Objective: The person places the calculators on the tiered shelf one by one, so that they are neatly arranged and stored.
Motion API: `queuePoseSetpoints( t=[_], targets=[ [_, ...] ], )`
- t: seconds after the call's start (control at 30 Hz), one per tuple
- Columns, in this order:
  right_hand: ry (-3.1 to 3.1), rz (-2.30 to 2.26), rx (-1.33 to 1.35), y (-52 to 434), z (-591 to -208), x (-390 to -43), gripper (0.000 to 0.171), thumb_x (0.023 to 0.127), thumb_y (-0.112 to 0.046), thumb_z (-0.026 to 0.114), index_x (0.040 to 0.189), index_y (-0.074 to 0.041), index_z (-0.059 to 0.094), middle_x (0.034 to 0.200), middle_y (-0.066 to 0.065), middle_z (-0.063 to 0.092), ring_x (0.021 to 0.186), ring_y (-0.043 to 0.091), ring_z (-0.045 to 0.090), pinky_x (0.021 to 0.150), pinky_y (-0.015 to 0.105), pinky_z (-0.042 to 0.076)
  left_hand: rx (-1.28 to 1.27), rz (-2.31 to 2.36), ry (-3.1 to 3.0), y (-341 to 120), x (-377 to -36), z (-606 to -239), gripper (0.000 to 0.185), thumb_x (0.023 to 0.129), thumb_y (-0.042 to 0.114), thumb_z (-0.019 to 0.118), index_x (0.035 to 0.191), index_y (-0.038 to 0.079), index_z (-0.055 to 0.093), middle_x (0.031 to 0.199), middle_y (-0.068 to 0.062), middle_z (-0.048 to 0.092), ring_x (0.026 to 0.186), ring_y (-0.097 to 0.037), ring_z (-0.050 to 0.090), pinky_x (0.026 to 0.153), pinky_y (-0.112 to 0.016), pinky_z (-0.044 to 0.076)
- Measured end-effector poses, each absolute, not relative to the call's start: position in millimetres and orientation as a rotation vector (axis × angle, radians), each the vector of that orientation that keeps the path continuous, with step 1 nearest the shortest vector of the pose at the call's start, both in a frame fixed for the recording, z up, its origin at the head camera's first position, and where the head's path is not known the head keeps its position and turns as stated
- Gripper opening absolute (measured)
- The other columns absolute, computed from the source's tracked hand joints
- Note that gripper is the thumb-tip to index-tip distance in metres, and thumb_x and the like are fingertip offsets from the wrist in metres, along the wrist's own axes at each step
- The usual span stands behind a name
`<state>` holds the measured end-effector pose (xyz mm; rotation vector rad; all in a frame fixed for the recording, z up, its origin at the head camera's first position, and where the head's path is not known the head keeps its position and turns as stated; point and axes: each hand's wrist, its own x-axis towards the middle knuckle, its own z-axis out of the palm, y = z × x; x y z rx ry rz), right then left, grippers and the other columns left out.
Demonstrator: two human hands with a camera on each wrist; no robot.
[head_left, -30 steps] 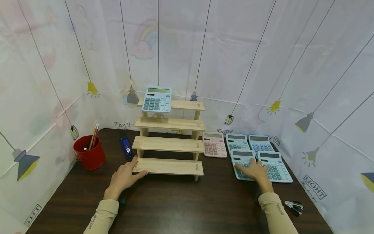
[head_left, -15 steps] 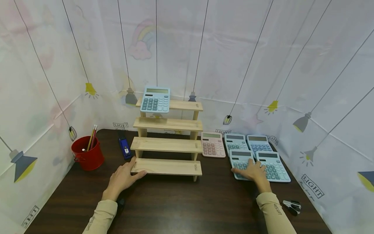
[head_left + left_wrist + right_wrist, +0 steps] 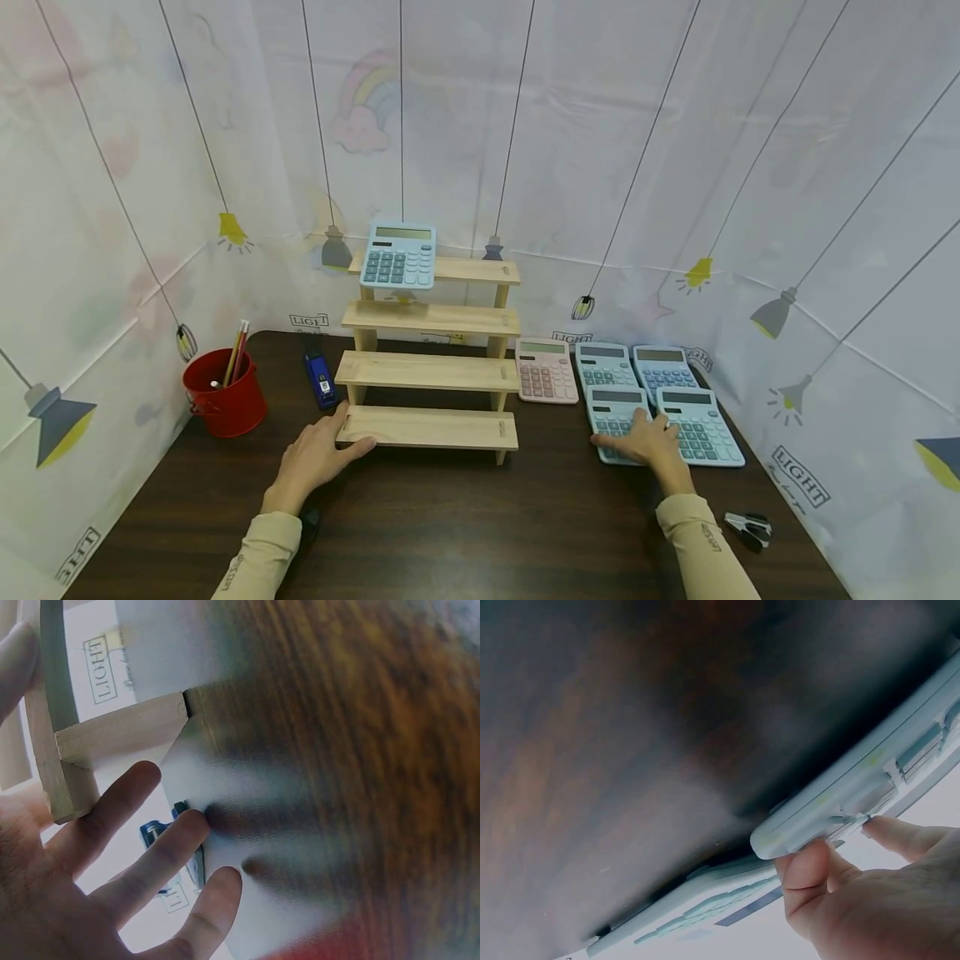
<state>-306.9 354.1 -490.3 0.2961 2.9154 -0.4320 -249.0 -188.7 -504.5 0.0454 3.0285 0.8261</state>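
Note:
In the head view, my right hand [image 3: 651, 442] spans the front left light-blue calculator [image 3: 617, 398] of the group on the right, thumb at its left edge. Seen from the right wrist, fingertips [image 3: 810, 866] curl at the rim of that calculator [image 3: 855, 787], which stands slightly tilted off the table. Across at the stepped wooden rack [image 3: 427, 369], my left hand [image 3: 315, 462] rests at the left end of the lowest shelf. Its thumb lies at the shelf's front edge, and the other fingers [image 3: 169, 855] extend straight past the rack's end.
Other blue calculators [image 3: 701, 429] and a pink calculator [image 3: 546, 371] lie right of the rack. One blue calculator [image 3: 399, 256] leans on the top shelf. A red bucket [image 3: 225, 408] with pencils and a blue stapler [image 3: 321, 379] stand left. A staple remover [image 3: 748, 529] lies front right.
The head view has shifted slightly. My right thumb has spread a little left to the calculator's edge. My left hand has stayed at the shelf's end.

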Motion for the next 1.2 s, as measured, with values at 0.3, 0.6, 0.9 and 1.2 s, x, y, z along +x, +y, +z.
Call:
queuePoseSetpoints(
  t=[0.3,0.6,0.9,1.2],
  targets=[
    [2.959,-0.410,0.262,348,-492,-305,0.126,0.077,-0.073,0.066,0.151,0.016,0.017,0.141,0.055,0.017,0.129,0.075,0.019,0.103,0.079,0.030,0.042,0.832,3.021,-189,-248,-503,0.105,0.086,0.078,0.054,0.160,0.010,0.025,0.147,-0.025,0.051,0.127,-0.048,0.055,0.092,-0.068,0.048],
    [2.931,-0.481,0.297,335,-483,-304,0.123,0.078,-0.072,0.066,0.150,0.016,0.019,0.143,0.053,0.016,0.130,0.071,0.024,0.103,0.078,0.031,0.043,0.832,3.027,-190,-248,-504,0.104,0.086,0.078,0.054,0.160,0.011,0.025,0.148,-0.025,0.051,0.129,-0.049,0.054,0.093,-0.070,0.047],
    [3.015,-0.455,0.197,323,-456,-307,0.119,0.077,-0.073,0.065,0.148,0.015,0.026,0.138,0.054,0.025,0.129,0.072,0.027,0.102,0.076,0.034,0.040,0.831,3.028,-188,-249,-505,0.104,0.086,0.079,0.054,0.160,0.011,0.026,0.148,-0.024,0.051,0.130,-0.048,0.053,0.095,-0.071,0.046],
    [3.091,-0.473,0.093,305,-425,-315,0.116,0.080,-0.073,0.063,0.148,0.014,0.029,0.140,0.051,0.030,0.131,0.071,0.028,0.103,0.078,0.033,0.057,0.828,3.035,-188,-247,-504,0.102,0.087,0.075,0.056,0.160,0.010,0.026,0.146,-0.024,0.053,0.127,-0.048,0.055,0.091,-0.069,0.048]
  ],
)
